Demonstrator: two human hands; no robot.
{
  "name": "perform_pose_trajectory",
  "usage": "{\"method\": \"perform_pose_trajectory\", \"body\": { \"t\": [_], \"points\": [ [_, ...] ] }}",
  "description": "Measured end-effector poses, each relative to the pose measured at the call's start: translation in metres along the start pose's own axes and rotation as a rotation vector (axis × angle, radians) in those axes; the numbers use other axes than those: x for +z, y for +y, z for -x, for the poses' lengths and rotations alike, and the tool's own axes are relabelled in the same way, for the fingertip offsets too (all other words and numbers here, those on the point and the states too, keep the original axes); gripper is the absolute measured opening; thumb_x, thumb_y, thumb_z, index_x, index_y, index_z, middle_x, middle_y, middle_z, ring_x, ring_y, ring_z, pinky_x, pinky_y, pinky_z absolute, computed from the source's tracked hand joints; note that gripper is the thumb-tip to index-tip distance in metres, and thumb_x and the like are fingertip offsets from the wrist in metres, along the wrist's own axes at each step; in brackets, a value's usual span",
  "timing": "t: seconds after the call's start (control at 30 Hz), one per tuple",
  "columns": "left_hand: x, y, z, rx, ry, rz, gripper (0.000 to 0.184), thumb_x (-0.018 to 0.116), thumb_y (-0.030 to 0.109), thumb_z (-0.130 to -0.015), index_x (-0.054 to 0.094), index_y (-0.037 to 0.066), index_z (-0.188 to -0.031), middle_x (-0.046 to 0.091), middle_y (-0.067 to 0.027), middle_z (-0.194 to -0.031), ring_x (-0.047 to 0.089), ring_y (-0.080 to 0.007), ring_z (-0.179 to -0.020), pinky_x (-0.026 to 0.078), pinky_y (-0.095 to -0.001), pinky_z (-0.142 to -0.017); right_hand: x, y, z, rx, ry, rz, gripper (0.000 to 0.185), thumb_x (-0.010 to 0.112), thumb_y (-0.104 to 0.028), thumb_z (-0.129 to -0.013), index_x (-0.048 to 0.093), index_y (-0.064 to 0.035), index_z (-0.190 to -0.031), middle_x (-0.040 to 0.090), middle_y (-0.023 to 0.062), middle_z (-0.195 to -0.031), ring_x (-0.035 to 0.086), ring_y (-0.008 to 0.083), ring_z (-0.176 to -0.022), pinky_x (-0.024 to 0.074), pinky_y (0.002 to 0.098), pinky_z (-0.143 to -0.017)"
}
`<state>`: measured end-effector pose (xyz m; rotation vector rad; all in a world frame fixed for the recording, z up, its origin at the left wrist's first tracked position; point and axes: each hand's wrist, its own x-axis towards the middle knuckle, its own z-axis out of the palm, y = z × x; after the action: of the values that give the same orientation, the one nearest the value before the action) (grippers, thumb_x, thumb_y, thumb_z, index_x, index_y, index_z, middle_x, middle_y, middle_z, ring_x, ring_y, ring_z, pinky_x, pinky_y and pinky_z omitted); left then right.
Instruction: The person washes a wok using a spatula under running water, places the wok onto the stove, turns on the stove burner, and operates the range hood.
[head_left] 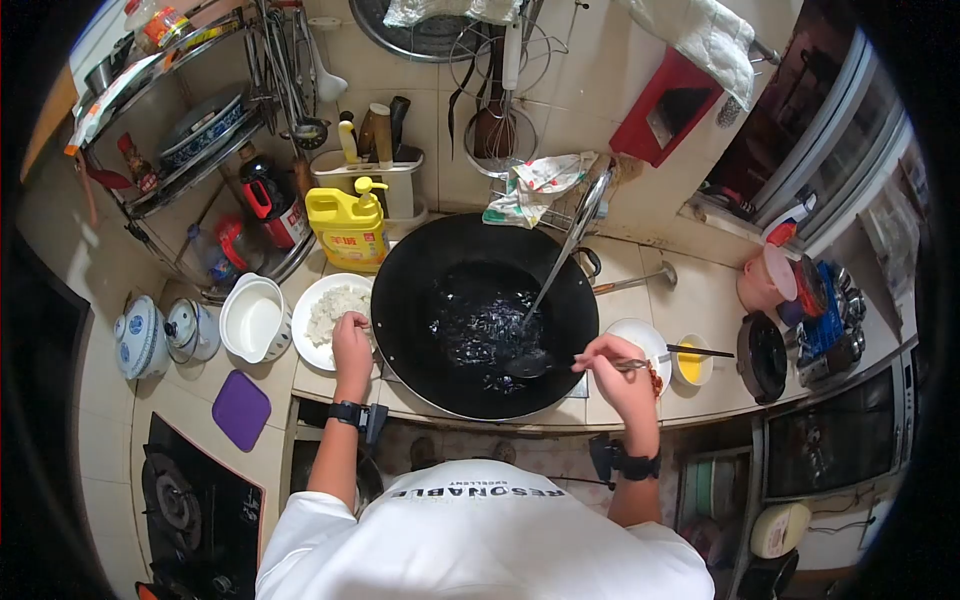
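As the head camera looks down, a big black wok point(408, 290) sits on the counter point(600, 408) in front of the person, with shiny liquid point(480, 330) in the bottom. On its left is a white plate point(304, 345) with white rice point(328, 312) on it. The left hand point(351, 345) is over the side of the plate near the wok. Its fingers are bent down at the rice, but I cannot tell if they are pinching any. The right hand point(612, 372) is at the other side of the wok, and its fingers are closed on a metal handle point(631, 366). A dark scoop point(526, 364) is down in the liquid, and it looks joined to that handle. Just past the right hand are another white plate point(640, 335) and a small bowl point(690, 377) with something yellow in it. Dark chopsticks point(708, 351) lie across the bowl. Behind the rice stands a yellow jug point(348, 230).
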<state>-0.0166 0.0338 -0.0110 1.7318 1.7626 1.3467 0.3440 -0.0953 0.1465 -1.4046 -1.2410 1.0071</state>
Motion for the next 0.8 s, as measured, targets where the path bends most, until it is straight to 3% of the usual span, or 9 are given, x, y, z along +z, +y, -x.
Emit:
{"method": "perform_pose_trajectory", "body": {
  "t": [0.07, 0.13, 0.23, 0.47, 0.53, 0.8],
  "points": [
    [0.000, 0.003, 0.000, -0.008, 0.002, 0.010, 0.013, 0.039, -0.003, -0.077, 0.052, -0.001, -0.079, 0.056, -0.0171, -0.078, 0.054, -0.0327, -0.078, 0.043, -0.0397, -0.072, -0.003, -0.007, 0.001, -0.041, 0.031, 0.061, 0.009, 0.049, -0.003, -0.080, 0.057, 0.0007, -0.076, 0.061, 0.0054, -0.066, 0.062, 0.0120, -0.070, 0.0467, 0.0233, -0.064],
    [-0.002, 0.007, 0.000, -0.023, 0.000, 0.033, 0.013, 0.039, -0.003, -0.077, 0.051, -0.001, -0.079, 0.056, -0.0168, -0.078, 0.054, -0.0323, -0.078, 0.043, -0.0391, -0.073, -0.004, -0.011, 0.002, -0.061, 0.077, 0.390, 0.013, 0.053, -0.007, -0.079, 0.061, 0.0020, -0.083, 0.063, 0.0072, -0.068, 0.062, 0.0120, -0.070, 0.0472, 0.0238, -0.064],
    [-0.001, 0.004, 0.000, -0.031, -0.007, 0.045, 0.013, 0.039, -0.003, -0.077, 0.051, -0.002, -0.078, 0.056, -0.0166, -0.077, 0.054, -0.0320, -0.077, 0.043, -0.0387, -0.073, 0.008, 0.009, -0.008, -0.078, 0.058, 0.439, 0.020, 0.057, -0.011, -0.078, 0.064, 0.0016, -0.093, 0.066, 0.0088, -0.073, 0.063, 0.0118, -0.072, 0.0480, 0.0246, -0.065],
    [-0.002, 0.005, 0.001, -0.003, 0.001, 0.018, 0.012, 0.039, -0.003, -0.079, 0.051, -0.002, -0.079, 0.056, -0.0168, -0.078, 0.054, -0.0321, -0.078, 0.043, -0.0389, -0.073, 0.034, 0.050, -0.051, 0.123, -0.111, -0.146, 0.022, 0.058, -0.014, -0.082, 0.066, 0.0027, -0.093, 0.068, 0.0082, -0.083, 0.064, 0.0127, -0.076, 0.0486, 0.0231, -0.071],
    [-0.002, 0.004, 0.001, 0.000, -0.002, 0.004, 0.014, 0.037, -0.002, -0.079, 0.051, -0.002, -0.081, 0.057, -0.0170, -0.079, 0.055, -0.0307, -0.078, 0.044, -0.0365, -0.074, 0.046, 0.042, -0.055, 0.147, -0.111, -0.131, 0.021, 0.059, -0.015, -0.083, 0.067, 0.0026, -0.091, 0.068, 0.0073, -0.080, 0.063, 0.0116, -0.075, 0.0482, 0.0217, -0.069],
    [-0.002, 0.003, 0.001, -0.008, -0.014, 0.011, 0.015, 0.036, -0.002, -0.079, 0.051, -0.001, -0.081, 0.057, -0.0165, -0.078, 0.055, -0.0298, -0.077, 0.044, -0.0361, -0.074, 0.091, 0.028, -0.062, -0.137, 0.054, 0.072, 0.021, 0.060, -0.016, -0.083, 0.066, 0.0045, -0.085, 0.063, 0.0071, -0.067, 0.055, 0.0073, -0.062, 0.0428, 0.0222, -0.058]
  ]
}}
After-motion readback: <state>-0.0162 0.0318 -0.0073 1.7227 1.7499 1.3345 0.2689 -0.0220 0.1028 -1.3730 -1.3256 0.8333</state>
